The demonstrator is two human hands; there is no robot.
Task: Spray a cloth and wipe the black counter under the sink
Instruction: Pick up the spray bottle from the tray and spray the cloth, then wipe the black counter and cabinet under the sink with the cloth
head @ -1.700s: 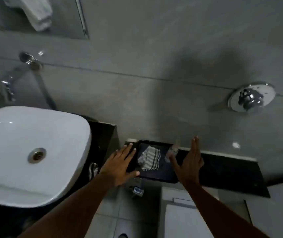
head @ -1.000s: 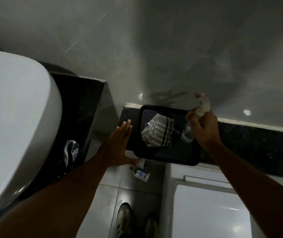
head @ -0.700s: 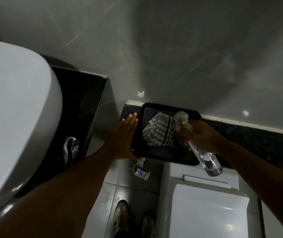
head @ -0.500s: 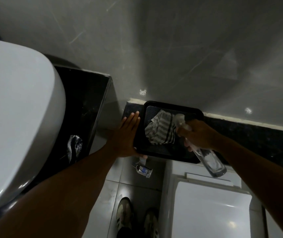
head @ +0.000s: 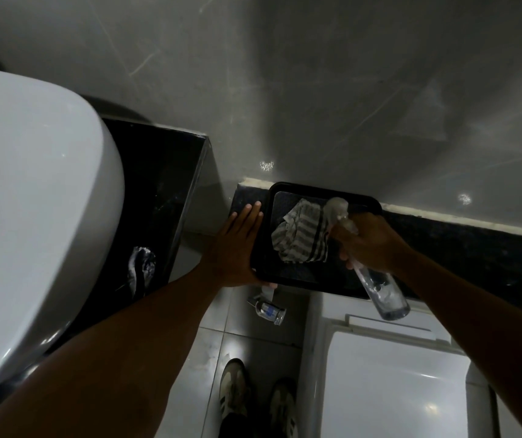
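Holding a striped cloth [head: 300, 235], the black tray [head: 288, 279] is steadied by the flat left hand [head: 237, 245]; right hand [head: 370, 241] grips a spray bottle [head: 383, 292].

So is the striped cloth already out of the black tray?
No, the striped cloth lies bunched inside the black tray, while the right hand holds the spray bottle.

Striped grey-white cloth [head: 300, 235] (black tray [head: 288, 276])

Striped cloth [head: 300, 237], grey and white, lay crumpled mid-frame. Clear spray bottle [head: 367, 267] was tilted, nozzle over cloth, base toward lower right. Black worktop [head: 158, 197] showed glossy at centre left.
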